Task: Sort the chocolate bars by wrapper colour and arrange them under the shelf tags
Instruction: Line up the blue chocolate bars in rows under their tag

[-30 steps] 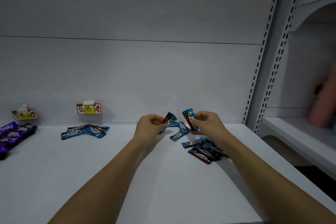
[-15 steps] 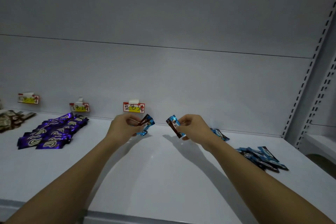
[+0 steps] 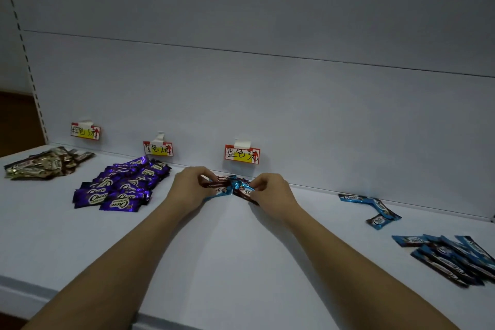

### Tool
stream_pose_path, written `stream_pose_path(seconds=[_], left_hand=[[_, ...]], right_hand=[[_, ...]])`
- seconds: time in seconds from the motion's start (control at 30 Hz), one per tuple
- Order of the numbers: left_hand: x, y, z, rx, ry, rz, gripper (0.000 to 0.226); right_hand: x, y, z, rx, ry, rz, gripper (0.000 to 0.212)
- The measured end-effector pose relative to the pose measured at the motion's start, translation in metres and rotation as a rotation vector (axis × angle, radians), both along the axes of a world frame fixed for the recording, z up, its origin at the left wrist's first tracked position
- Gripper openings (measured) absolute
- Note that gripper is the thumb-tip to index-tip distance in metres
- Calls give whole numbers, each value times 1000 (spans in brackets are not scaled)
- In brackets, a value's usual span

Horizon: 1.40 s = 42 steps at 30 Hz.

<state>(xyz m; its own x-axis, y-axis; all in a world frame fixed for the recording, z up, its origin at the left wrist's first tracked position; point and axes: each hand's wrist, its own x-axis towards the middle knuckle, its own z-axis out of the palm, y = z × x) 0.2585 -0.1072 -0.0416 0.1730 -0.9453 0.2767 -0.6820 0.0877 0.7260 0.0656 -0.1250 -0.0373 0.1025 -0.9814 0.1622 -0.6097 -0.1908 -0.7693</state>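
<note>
I'm pinching blue-wrapped bars in both hands right now, low over the shelf [image 3: 241,262]. My left hand [image 3: 191,189] is curling thumb and fingers round the left ends of a couple of blue bars [image 3: 223,186], and my right hand [image 3: 270,193] is gripping the right end of another blue bar [image 3: 245,190]; the wrappers are overlapping between the two grips, so I cannot tell exactly how many I'm carrying. Their long axes are running roughly left to right, parallel to the back wall, tilting a little toward me on the right side.

The blue tag [image 3: 242,154] is sitting straight above and just behind my knuckles, so the spot I'm aiming for is lying directly beneath the bars. Both hands are about equally near it. To my mind the move coming is simply a lowering and a letting go, keeping that sideways lie.

Further out on my left, the purple pile [image 3: 120,187] is lying under its own tag [image 3: 158,148], close to my left wrist, and I'm judging I should be keeping the blues clear of it. Beyond that, the gold pile [image 3: 45,165] is resting under the far-left tag [image 3: 85,131]. Off to my right, unsorted blue bars [image 3: 452,257] are waiting well apart, with a few loose ones [image 3: 375,207] nearer the wall.
</note>
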Motion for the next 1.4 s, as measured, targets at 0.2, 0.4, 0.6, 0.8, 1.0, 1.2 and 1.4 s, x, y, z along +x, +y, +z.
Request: stream_pose_path(seconds=[0.2, 0.4, 0.6, 0.8, 1.0, 1.2, 1.4], left_hand=[[8, -8, -12, -39, -164, -13, 23], [6, -9, -11, -80, -242, -36, 32], [3, -5, -12, -114, -306, -1, 32], [-8, 1, -13, -154, -481, -23, 32], [-25, 19, -8, -127, -725, 41, 44], [-56, 27, 3, -43, -650, 58, 52], [-111, 29, 17, -36, -555, -43, 50]], right_hand=[[4, -11, -24, -224, 207, 18, 22], [-4, -19, -25, -266, 168, -18, 17], [-13, -15, -22, -222, 80, -36, 18], [-19, -15, -19, -185, 113, -13, 13], [-23, -3, -8, -174, 232, 5, 24], [-39, 17, 4, -162, 308, -1, 29], [-95, 33, 16, -139, 391, -11, 25]])
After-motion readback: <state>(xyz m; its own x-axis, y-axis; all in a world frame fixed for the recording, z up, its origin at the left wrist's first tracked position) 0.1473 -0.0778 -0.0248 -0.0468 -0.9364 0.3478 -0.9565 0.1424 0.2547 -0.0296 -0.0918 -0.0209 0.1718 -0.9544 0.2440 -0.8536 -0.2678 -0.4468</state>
